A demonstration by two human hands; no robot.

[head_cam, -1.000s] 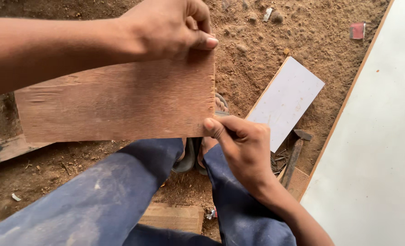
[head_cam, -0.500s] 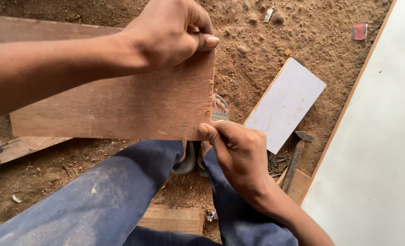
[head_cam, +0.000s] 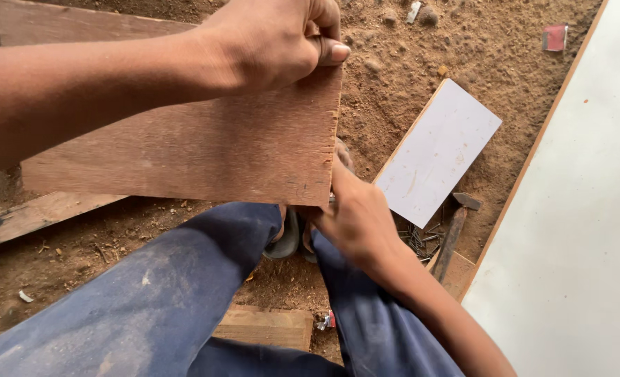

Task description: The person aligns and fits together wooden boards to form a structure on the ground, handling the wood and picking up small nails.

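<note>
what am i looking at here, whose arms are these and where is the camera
The camera sits on a person's head and looks down, so the arms and the blue trouser legs are that person's own. There is no machine, just two bare hands. The left hand grips the top edge of a brown wooden board. The right hand is at the board's lower right corner, fingers tucked behind it. Below is sandy ground. On it lie a small white panel, a hammer beside some nails, and a wood plank. A large white sheet fills the right side.
</note>
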